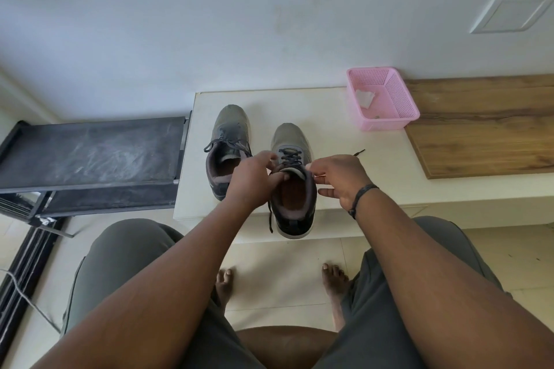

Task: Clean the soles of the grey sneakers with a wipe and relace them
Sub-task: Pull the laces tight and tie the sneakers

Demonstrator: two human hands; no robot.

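Two grey sneakers stand upright on a low white table (374,165), toes pointing away from me. The left sneaker (229,141) is laced, its dark lace ends loose. The right sneaker (295,189) sits at the table's front edge, its heel overhanging. My left hand (254,177) grips its collar and tongue at the left side. My right hand (338,178) pinches the dark lace at the right side of the tongue; the lace tip (359,153) sticks out beyond the hand. Another lace end (270,216) hangs down the shoe's left side.
A pink plastic basket (401,105) holding a crumpled white wipe (365,98) stands at the back right of the table. A wooden board (485,126) lies to the right. A black rack (90,156) stands on the left. My knees and bare feet are below.
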